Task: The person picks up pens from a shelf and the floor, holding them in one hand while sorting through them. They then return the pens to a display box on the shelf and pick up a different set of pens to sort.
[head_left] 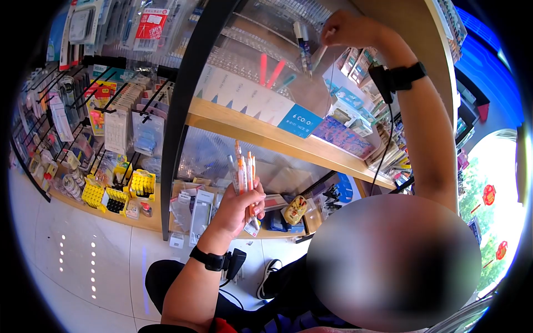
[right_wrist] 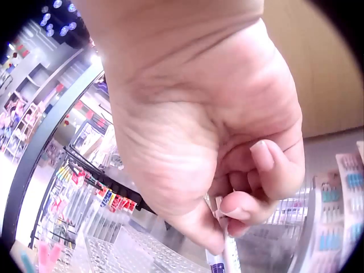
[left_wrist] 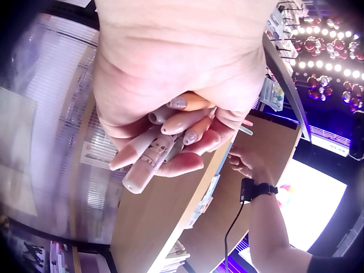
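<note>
In the head view my left hand point(head_left: 236, 208) grips a bunch of pens point(head_left: 242, 172) upright in front of the lower shelf. The left wrist view shows their pale and orange ends point(left_wrist: 182, 120) poking out below the curled fingers. My right hand point(head_left: 350, 29) is raised over the upper shelf. Its thumb and forefinger pinch a slim whitish pen point(right_wrist: 232, 253), partly hidden by the fingers in the right wrist view. Just left of that hand, other pens point(head_left: 303, 47) stand in the clear display rack point(head_left: 250, 53).
A wooden shelf edge point(head_left: 250, 130) runs between the two hands. Pink sticks point(head_left: 272, 72) stand up from the rack above a box marked 6 color point(head_left: 302, 119). Hanging stationery packs point(head_left: 116, 125) fill the left, and a yellow case point(head_left: 296, 210) lies on the lower shelf.
</note>
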A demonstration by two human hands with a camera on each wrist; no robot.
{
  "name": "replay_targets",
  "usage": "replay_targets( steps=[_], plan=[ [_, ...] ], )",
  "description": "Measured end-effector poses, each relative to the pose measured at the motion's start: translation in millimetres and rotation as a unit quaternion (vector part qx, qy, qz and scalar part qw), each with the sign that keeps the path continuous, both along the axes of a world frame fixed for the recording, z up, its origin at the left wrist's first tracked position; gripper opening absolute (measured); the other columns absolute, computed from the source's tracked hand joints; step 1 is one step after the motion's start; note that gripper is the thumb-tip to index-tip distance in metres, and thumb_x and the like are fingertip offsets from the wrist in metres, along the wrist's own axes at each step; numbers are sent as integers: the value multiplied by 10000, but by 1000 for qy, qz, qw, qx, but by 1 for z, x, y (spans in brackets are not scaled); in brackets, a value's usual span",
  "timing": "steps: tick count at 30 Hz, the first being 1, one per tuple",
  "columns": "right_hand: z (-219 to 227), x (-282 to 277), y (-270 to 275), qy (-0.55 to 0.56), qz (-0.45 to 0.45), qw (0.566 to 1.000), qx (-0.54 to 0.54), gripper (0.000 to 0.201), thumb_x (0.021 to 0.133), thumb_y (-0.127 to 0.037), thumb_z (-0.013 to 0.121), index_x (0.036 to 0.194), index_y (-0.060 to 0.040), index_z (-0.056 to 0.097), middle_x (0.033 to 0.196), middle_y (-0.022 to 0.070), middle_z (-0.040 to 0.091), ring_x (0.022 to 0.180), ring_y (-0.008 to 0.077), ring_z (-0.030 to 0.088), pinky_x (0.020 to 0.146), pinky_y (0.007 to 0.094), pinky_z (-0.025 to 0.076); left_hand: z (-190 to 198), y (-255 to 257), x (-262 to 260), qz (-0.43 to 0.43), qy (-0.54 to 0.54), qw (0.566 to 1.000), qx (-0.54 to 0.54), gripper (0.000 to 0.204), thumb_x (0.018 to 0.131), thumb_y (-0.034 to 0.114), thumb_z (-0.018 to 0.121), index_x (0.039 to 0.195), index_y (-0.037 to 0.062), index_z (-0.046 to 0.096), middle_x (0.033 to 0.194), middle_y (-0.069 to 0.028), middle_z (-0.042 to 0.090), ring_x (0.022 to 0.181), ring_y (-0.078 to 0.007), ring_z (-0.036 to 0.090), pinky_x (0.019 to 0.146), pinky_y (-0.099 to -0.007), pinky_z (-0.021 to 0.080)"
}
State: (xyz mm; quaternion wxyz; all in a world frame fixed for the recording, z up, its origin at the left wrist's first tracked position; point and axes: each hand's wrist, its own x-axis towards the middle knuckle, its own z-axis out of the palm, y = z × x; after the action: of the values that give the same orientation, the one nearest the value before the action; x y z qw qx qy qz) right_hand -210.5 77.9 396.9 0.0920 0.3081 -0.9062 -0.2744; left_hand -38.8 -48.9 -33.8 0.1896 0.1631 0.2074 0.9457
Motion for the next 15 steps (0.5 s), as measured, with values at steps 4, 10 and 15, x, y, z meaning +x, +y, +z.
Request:
replay_targets(
  steps=[4, 10, 15],
  plan=[
    [-23, 5, -29, 31, -97, 982, -158, 255, 847, -279, 680, 850, -38, 764, 741, 99, 718, 590, 188, 678, 541, 312, 556, 1, 2, 0, -3, -2, 1000, -8, 186, 898, 75, 675, 1016, 123, 539, 820, 3, 556, 613, -98, 539, 594, -326, 475],
    [-48, -5, -37, 5, -172, 942, -288, 293, 887, -266, 618, 923, 9, 711, 675, 85, 664, 525, 171, 644, 500, 308, 552, 6, -1, 2, -6, 0, 1000, -30, 217, 874, 73, 629, 970, 159, 455, 777, 8, 474, 594, -96, 504, 591, -331, 470],
    [-59, -8, -28, -74, -174, 904, -384, 367, 869, -346, 640, 865, 16, 699, 679, 120, 665, 543, 200, 662, 526, 319, 576, 7, -5, 2, -3, 6, 1000, -23, 215, 882, 73, 633, 970, 158, 456, 772, 7, 480, 590, -98, 505, 593, -332, 471]
  ],
)
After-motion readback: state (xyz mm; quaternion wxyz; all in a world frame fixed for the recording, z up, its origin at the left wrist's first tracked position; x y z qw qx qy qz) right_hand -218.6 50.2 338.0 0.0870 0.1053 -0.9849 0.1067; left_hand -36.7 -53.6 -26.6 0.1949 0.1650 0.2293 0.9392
